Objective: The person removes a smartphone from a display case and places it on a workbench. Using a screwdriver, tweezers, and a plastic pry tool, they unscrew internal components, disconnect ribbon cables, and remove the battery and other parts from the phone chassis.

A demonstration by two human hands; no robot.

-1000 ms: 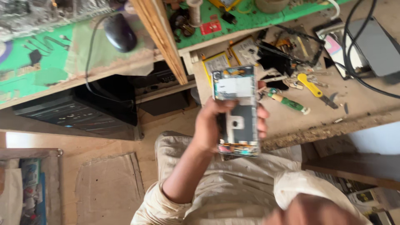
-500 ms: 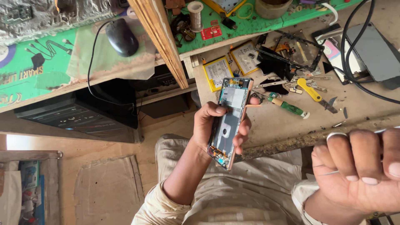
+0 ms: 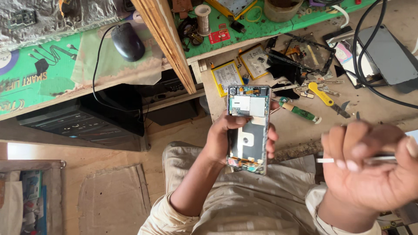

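Over the lap, front of the table: opened phone (image 3: 247, 129) held up, back cover off, insides facing the camera.
Left hand (image 3: 226, 139): grip wrapped round the phone's edges, thumb on the near side, fingers (image 3: 271, 140) curled over the far side; phone upright-ish, camera end toward the table.
Right hand (image 3: 370, 169): close to the lens, blurred; grip pinched narrow on a thin pale tool (image 3: 331, 160), prob. tweezers or a spudger, can't tell which. Tip points toward the phone, well apart from it.
Phone insides: silver shield plate up top, dark area w/ a round part mid-body, small board and connectors at the bottom end.
Table (image 3: 392, 113): wood, cluttered. Yellow-edged battery (image 3: 226, 76) just beyond the phone, green-handled screwdriver (image 3: 300, 112) beside it, yellow pry tool (image 3: 320, 93), bare phone frame (image 3: 311, 52), black cable (image 3: 370, 65).
Shelf side: black mouse (image 3: 127, 41) on the green mat, solder spool (image 3: 202, 18) past the wooden post.
Step in hand (judgement): phone steadied for inspection, tool readied; no contact yet.
Next move calls for: bringing the tip across to the exposed board w/ the left hand keeping the phone steady; light touch needed, parts look small and fragile.
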